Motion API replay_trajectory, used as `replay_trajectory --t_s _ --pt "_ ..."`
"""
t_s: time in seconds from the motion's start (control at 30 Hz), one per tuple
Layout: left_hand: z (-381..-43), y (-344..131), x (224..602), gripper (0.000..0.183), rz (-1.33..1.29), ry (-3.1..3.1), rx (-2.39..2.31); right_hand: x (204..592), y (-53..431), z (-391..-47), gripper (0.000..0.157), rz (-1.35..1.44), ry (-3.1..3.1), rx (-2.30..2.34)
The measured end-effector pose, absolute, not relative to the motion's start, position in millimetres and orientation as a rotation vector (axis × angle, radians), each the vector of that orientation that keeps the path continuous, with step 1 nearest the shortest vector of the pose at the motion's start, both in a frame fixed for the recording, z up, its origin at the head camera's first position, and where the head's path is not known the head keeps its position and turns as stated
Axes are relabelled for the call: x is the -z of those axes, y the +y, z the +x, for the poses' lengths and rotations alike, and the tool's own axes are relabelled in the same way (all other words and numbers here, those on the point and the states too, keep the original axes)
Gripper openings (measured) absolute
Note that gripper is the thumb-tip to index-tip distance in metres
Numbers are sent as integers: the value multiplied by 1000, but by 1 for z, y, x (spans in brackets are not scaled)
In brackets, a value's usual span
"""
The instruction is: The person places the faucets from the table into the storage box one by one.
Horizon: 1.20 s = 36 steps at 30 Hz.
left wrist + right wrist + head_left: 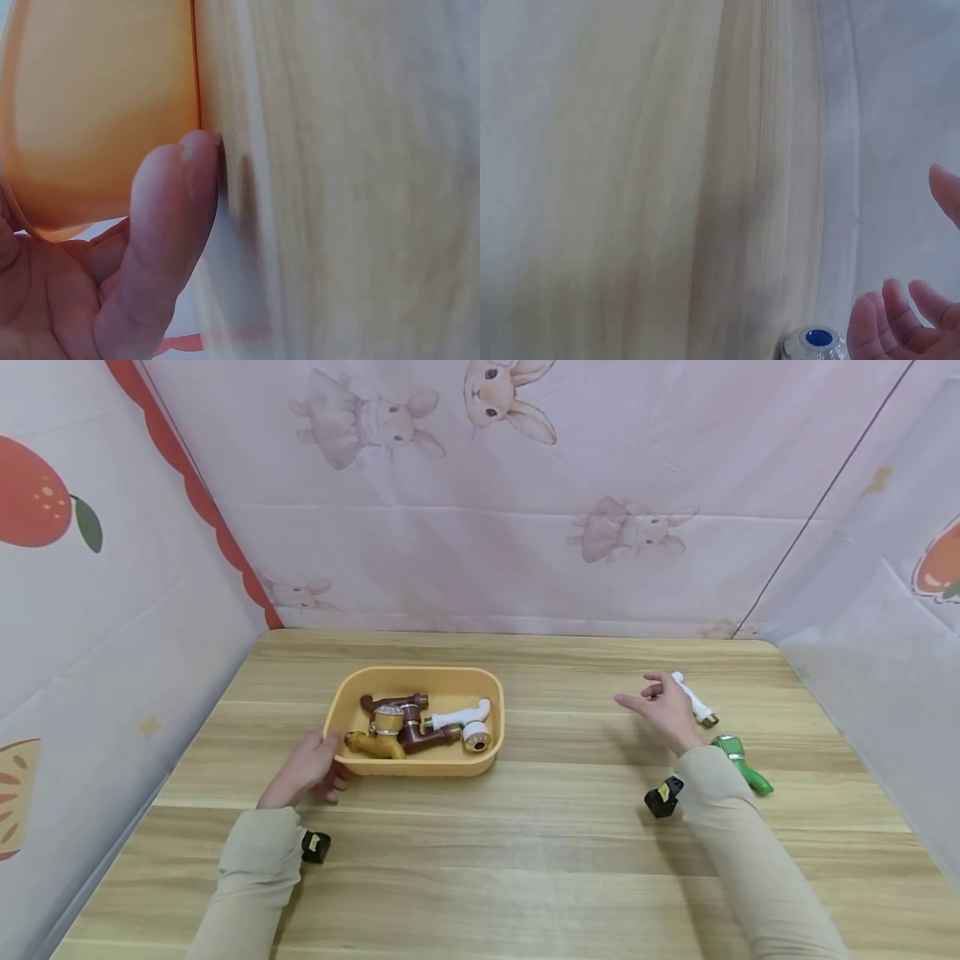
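My left hand (306, 767) grips the near left corner of a yellow plastic basin (491, 693), thumb at the rim and fingers against the outer wall (105, 112). Inside the basin lie a mustard tap (382, 745), dark brown taps (431, 737) and a white tap (453, 718). Nothing is held in my right hand (667, 710), whose thumb and fingers stand apart over the table. Just beyond it lies another white tap (695, 700), partly hidden by the hand. The right wrist view shows a tap knob (815, 343) with a blue centre beside the fingers.
A green tap (741, 764) lies by the right wrist. The wooden table (555, 843) meets a fabric wall (510, 568) printed with rabbits at its far edge. More fabric hangs along both sides.
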<state>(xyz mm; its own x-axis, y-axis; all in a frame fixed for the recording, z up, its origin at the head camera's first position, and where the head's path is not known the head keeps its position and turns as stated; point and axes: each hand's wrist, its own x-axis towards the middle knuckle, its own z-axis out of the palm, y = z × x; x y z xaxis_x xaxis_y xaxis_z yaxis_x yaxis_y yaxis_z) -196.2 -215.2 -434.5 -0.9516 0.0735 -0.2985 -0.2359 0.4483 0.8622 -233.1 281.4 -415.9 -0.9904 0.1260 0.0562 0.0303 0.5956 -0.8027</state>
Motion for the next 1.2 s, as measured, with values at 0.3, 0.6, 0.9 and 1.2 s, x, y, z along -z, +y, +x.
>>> replay_trajectory --t_s 0.3,0.6,0.9,1.2 --pt "-196 -215 435 48 -152 2416 -1503 415 298 -236 90 -237 -2747 -1256" --pt "-195 -214 435 46 -148 2404 -1520 417 317 -246 91 -286 -2741 -1147" --pt "-194 -214 434 46 -153 2417 -1510 421 325 -251 95 -363 -2826 -1059" --pt "-195 -215 435 46 -147 2420 -1507 422 330 -257 101 -440 -2950 -984"
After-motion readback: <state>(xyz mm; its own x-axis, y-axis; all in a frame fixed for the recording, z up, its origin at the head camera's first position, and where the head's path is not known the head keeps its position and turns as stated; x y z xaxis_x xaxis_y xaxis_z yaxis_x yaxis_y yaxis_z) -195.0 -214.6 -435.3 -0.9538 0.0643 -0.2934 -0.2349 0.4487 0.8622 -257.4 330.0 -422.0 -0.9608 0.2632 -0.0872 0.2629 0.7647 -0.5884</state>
